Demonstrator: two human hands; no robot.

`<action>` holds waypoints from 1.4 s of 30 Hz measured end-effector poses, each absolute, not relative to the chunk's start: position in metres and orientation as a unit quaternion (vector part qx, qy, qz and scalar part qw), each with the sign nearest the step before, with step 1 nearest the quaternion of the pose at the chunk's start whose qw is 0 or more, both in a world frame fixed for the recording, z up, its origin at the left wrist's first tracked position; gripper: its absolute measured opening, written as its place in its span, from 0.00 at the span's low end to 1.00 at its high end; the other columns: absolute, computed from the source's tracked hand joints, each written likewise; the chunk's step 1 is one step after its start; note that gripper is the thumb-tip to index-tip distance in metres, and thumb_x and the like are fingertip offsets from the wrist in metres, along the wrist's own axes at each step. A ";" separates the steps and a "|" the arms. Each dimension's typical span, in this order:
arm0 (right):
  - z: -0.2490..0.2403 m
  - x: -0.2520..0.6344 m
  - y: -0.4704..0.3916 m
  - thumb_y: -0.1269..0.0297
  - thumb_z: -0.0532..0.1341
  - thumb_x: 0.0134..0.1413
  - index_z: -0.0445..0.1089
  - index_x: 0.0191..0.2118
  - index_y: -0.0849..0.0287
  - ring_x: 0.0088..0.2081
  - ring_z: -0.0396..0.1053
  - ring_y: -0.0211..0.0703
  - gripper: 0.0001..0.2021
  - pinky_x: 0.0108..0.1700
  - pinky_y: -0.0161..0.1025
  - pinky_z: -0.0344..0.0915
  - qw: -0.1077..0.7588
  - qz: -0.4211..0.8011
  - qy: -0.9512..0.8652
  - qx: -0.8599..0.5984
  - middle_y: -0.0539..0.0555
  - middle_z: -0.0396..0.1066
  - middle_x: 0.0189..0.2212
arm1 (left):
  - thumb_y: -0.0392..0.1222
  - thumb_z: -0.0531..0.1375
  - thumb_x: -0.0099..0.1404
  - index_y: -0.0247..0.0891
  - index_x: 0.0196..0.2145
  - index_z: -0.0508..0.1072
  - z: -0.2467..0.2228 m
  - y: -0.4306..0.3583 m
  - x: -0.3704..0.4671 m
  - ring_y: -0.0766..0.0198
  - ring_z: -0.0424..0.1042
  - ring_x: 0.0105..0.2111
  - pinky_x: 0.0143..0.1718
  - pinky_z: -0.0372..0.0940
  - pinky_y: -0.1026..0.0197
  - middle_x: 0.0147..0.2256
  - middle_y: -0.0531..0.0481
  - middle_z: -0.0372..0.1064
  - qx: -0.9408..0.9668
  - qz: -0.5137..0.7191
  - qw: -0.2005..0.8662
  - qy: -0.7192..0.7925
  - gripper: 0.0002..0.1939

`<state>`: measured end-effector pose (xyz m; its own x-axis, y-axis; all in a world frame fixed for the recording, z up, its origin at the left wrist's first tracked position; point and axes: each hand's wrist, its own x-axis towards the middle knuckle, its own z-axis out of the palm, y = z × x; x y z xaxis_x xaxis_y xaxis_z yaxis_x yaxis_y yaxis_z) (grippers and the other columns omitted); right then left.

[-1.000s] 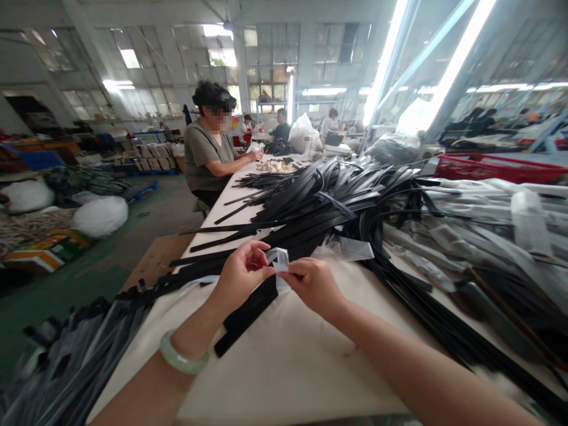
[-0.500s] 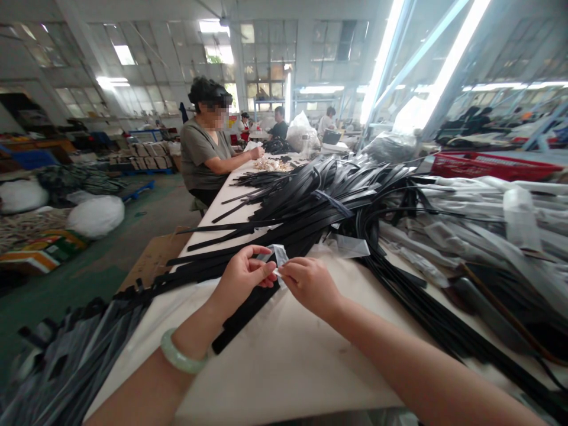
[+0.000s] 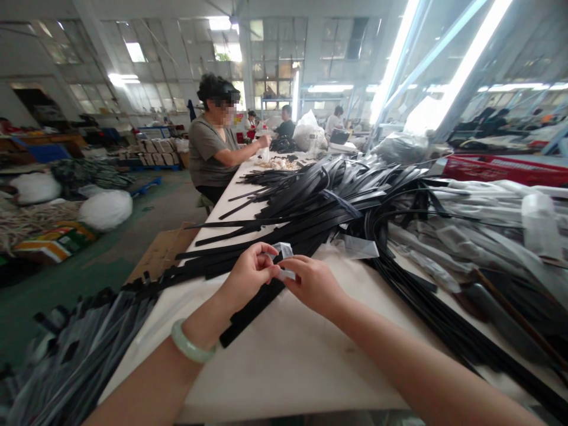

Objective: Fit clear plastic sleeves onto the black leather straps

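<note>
Both my hands meet over the middle of the table, pinching a small clear plastic sleeve (image 3: 286, 251) between them. My left hand (image 3: 251, 273) has thumb and fingers closed on its left side. My right hand (image 3: 313, 285), knuckles up, grips the right side close by. Beneath them runs a bundle of long flat black strips (image 3: 248, 316), its cut ends pointing toward me. A larger heap of black strips (image 3: 319, 195), tied with a dark band, spreads beyond my hands. Another clear plastic piece (image 3: 357, 245) lies just right of them.
The pale tabletop (image 3: 293, 367) lies below my forearms. Sleeved strips (image 3: 84, 349) hang at the left edge. Clear plastic sleeves (image 3: 470, 236) pile up on the right before a red crate (image 3: 497, 170). A co-worker (image 3: 215, 148) sits at the table's far left side.
The whole view has shifted slightly, so the scene sits further right. My fingers have changed position a little on the plastic sleeve. The co-worker's hands have risen slightly.
</note>
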<state>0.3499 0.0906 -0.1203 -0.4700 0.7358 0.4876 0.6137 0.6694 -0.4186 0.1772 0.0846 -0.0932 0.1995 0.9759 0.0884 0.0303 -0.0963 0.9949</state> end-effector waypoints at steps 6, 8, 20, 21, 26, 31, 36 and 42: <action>-0.124 0.349 0.091 0.65 0.60 0.59 0.73 0.47 0.53 0.40 0.74 0.44 0.11 0.39 0.35 0.63 0.328 0.146 -0.856 -0.372 0.53 0.76 0.45 | 0.36 0.63 0.53 0.37 0.35 0.65 -0.098 0.084 0.178 0.70 0.62 0.22 0.27 0.56 0.67 0.20 0.61 0.60 0.577 0.450 0.525 0.435 0.12; -0.124 0.349 0.091 0.66 0.60 0.59 0.74 0.46 0.53 0.39 0.73 0.44 0.10 0.38 0.35 0.63 0.324 0.156 -0.858 -0.366 0.53 0.77 0.42 | 0.37 0.63 0.53 0.38 0.34 0.65 -0.100 0.085 0.178 0.70 0.61 0.22 0.27 0.55 0.67 0.20 0.61 0.59 0.575 0.448 0.529 0.435 0.11; -0.118 0.346 0.090 0.65 0.59 0.60 0.76 0.35 0.59 0.23 0.59 0.34 0.08 0.27 0.32 0.50 0.315 0.203 -0.854 -0.361 0.49 0.68 0.22 | 0.40 0.63 0.53 0.38 0.31 0.63 -0.106 0.090 0.176 0.72 0.58 0.22 0.25 0.55 0.69 0.22 0.59 0.59 0.570 0.441 0.540 0.435 0.11; -0.118 0.346 0.090 0.65 0.60 0.60 0.76 0.35 0.60 0.23 0.59 0.34 0.08 0.27 0.32 0.50 0.316 0.206 -0.854 -0.359 0.49 0.67 0.22 | 0.41 0.63 0.53 0.38 0.31 0.63 -0.106 0.090 0.175 0.72 0.57 0.22 0.24 0.54 0.69 0.22 0.59 0.58 0.572 0.438 0.539 0.437 0.12; -0.119 0.346 0.090 0.64 0.59 0.62 0.75 0.31 0.60 0.23 0.60 0.33 0.10 0.27 0.31 0.51 0.312 0.210 -0.858 -0.348 0.48 0.68 0.21 | 0.48 0.62 0.55 0.38 0.34 0.64 -0.108 0.090 0.178 0.71 0.57 0.21 0.23 0.53 0.67 0.22 0.59 0.58 0.600 0.406 0.514 0.459 0.14; -0.123 0.349 0.093 0.71 0.59 0.59 0.74 0.27 0.59 0.26 0.67 0.36 0.11 0.30 0.31 0.56 0.302 0.162 -0.857 -0.385 0.50 0.73 0.24 | 0.58 0.53 0.62 0.36 0.40 0.65 -0.101 0.096 0.169 0.69 0.53 0.18 0.22 0.50 0.65 0.21 0.59 0.56 0.650 0.350 0.431 0.520 0.21; -0.115 0.366 0.108 0.69 0.57 0.58 0.76 0.29 0.58 0.31 0.71 0.44 0.11 0.32 0.35 0.56 0.344 0.093 -0.796 -0.489 0.55 0.77 0.29 | 0.50 0.68 0.47 0.38 0.36 0.71 -0.070 0.103 0.107 0.61 0.61 0.28 0.30 0.54 0.62 0.27 0.54 0.63 0.689 0.256 0.285 0.615 0.21; -0.100 0.418 0.141 0.63 0.56 0.58 0.77 0.33 0.63 0.29 0.70 0.50 0.13 0.31 0.40 0.54 0.444 -0.033 -0.646 -0.620 0.61 0.76 0.27 | 0.35 0.72 0.27 0.40 0.20 0.75 -0.062 0.096 0.067 0.60 0.64 0.28 0.29 0.55 0.63 0.26 0.54 0.68 0.695 0.105 0.268 0.659 0.17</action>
<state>0.4181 0.1408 -0.1002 0.1629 0.7712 0.6154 0.8307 0.2294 -0.5073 0.0667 0.0963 -0.0616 0.1104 0.9722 -0.2065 0.8598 0.0108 0.5105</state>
